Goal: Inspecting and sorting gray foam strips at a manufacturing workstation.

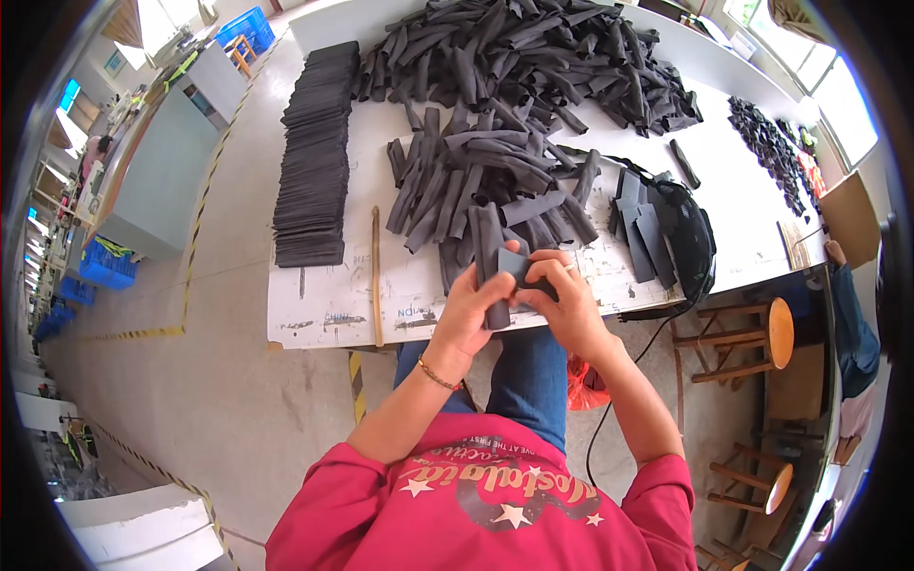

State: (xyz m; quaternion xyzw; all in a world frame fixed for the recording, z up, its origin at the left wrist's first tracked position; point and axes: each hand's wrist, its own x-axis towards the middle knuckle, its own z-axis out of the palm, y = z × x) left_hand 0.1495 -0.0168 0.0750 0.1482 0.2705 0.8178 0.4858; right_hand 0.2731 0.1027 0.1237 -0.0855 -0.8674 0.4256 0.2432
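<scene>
Both grips clenched on one dark fabric piece: left hand at its 8 o'clock, right hand at 4 o'clock, over worktop edge.

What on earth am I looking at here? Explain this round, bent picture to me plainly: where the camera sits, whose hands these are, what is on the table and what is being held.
There is no machine: a person works with bare hands. The camera sits on that person's head and looks down through a very wide lens, so straight edges curve. The left hand and the right hand together hold a dark fabric piece, partly rolled. On the white table lie a heap of similar dark rolled pieces, a long stack of flat dark pieces and a thin wooden stick. A wooden stool stands at the right.
</scene>
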